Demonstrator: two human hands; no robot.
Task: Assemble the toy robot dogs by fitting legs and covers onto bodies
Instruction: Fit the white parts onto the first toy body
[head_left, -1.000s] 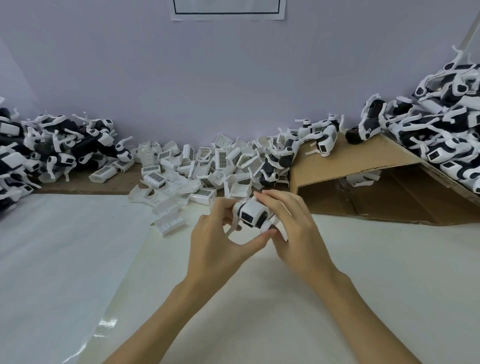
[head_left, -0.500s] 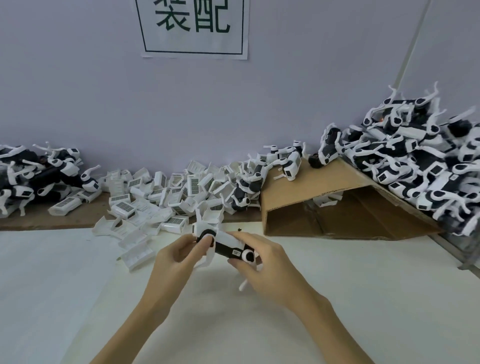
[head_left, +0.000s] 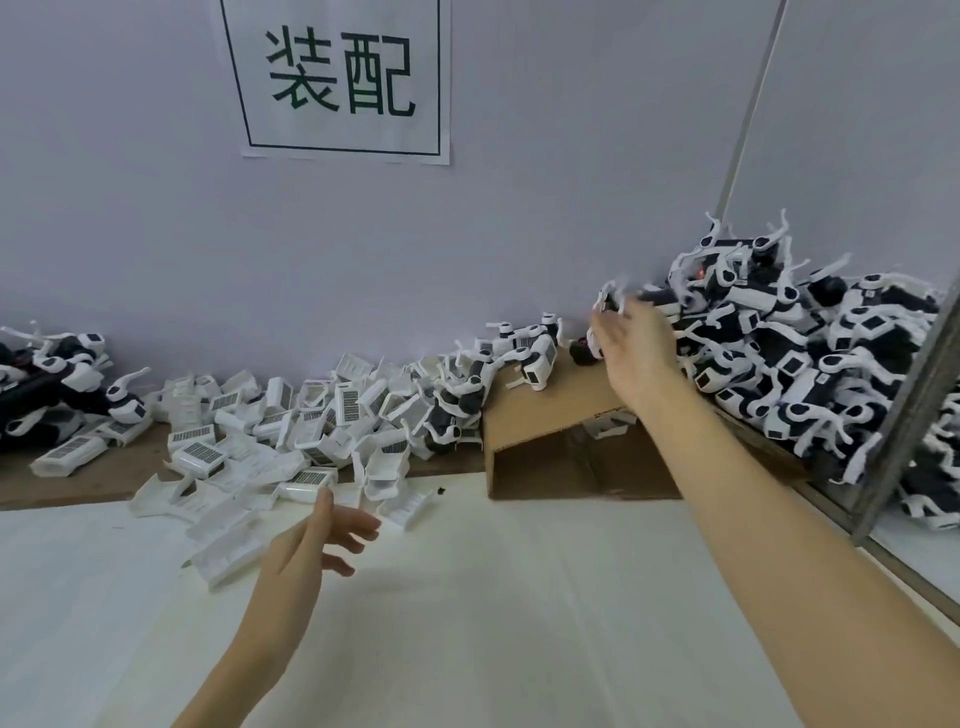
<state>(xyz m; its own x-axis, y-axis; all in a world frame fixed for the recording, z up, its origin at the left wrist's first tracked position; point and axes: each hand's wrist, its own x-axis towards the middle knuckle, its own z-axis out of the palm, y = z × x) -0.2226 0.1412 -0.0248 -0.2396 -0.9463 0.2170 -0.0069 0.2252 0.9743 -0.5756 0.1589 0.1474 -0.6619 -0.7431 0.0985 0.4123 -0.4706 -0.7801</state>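
Lilac wall with a printed sign (head_left: 340, 78), white table (head_left: 519, 597) below. Right hand (head_left: 636, 345) is out at the dog pile (head_left: 810, 353) on the cardboard ramp (head_left: 550, 415); a blurred dog (head_left: 615, 299) sits at its fingertips, touching or just free, cannot tell. Fingers look loose, not wrapped round it. Left hand (head_left: 317, 540) hovers over the table, fingers relaxed, empty, beside the covers (head_left: 291, 421). Likely step: a finished dog goes to the pile. Next needs a fresh body, probably from the left heap (head_left: 57, 379), plus a cover. Loose covers spill onto the table; a metal post (head_left: 904, 410) stands at right.
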